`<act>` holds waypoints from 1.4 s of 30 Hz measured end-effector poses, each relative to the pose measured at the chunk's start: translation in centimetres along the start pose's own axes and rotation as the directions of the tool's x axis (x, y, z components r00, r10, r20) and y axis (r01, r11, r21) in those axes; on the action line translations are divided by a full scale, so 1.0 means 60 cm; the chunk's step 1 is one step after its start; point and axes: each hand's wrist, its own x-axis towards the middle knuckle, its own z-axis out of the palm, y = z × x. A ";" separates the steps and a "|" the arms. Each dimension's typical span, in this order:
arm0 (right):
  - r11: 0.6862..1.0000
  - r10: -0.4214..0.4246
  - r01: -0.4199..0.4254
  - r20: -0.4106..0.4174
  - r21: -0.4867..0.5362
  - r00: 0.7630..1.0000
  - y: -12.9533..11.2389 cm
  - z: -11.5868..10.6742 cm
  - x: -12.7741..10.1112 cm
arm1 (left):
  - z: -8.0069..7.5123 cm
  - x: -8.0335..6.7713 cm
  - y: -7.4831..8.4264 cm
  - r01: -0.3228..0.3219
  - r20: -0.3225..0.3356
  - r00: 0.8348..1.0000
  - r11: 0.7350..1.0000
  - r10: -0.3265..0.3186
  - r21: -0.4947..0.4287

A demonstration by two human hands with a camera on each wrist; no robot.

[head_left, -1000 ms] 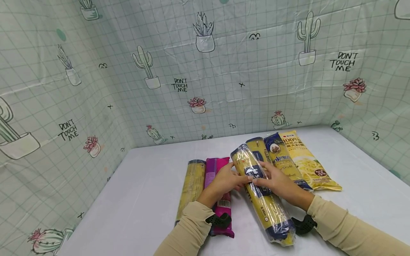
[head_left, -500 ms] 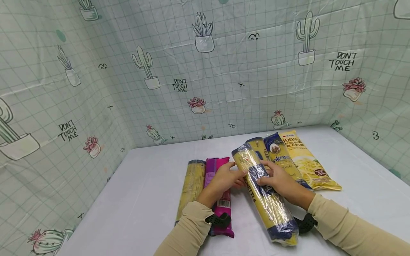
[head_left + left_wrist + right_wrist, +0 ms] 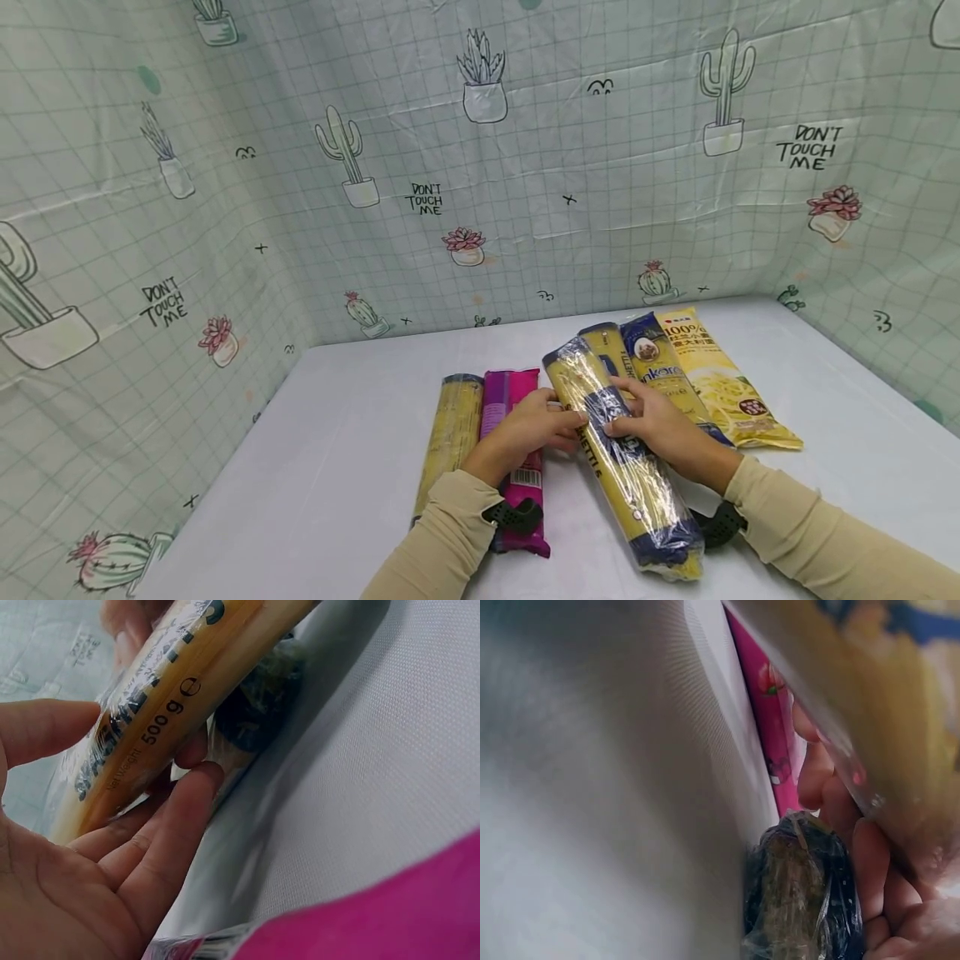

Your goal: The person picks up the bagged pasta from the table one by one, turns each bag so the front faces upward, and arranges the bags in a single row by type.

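A long spaghetti pack [image 3: 637,492], clear film with dark blue bands, lies tilted between both hands, its near end toward me. My left hand [image 3: 528,429] holds its left side, thumb over the top and fingers below; the left wrist view shows "500 g" on the film beside the left thumb [image 3: 56,727]. From the other side, my right hand [image 3: 667,429] grips the pack around its middle, thumb on the blue label. In the right wrist view the right fingers [image 3: 870,862] curl underneath the pack. Another spaghetti pack [image 3: 598,338] lies partly hidden just behind it.
Left of the hands lie a magenta packet [image 3: 519,385], partly under the left wrist, and a yellow pasta pack [image 3: 452,425]. At the right are a blue-and-yellow pasta bag [image 3: 663,379] and a yellow noodle bag [image 3: 708,375]. A patterned curtain [image 3: 525,183] surrounds the white table [image 3: 337,467].
The held spaghetti pack has rolled, so its side lettering shows more on top. Its near end has shifted slightly right. My left thumb has moved back to the pack's left edge.
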 end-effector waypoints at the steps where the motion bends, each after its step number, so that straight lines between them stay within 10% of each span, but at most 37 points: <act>1: 1.000 -0.003 0.003 0.006 -0.005 1.000 0.001 0.000 0.000 | 0.001 0.000 0.000 -0.001 -0.002 1.000 1.000 0.001 -0.012; 24: 0.977 -0.028 0.033 0.026 -0.209 0.999 -0.001 0.004 0.002 | 0.001 0.003 -0.002 -0.067 -0.140 0.989 0.993 0.054 -0.093; 42: 0.972 -0.040 0.062 0.099 -0.227 0.994 -0.003 0.005 -0.002 | -0.007 0.004 0.007 -0.135 -0.336 0.940 0.974 0.068 -0.180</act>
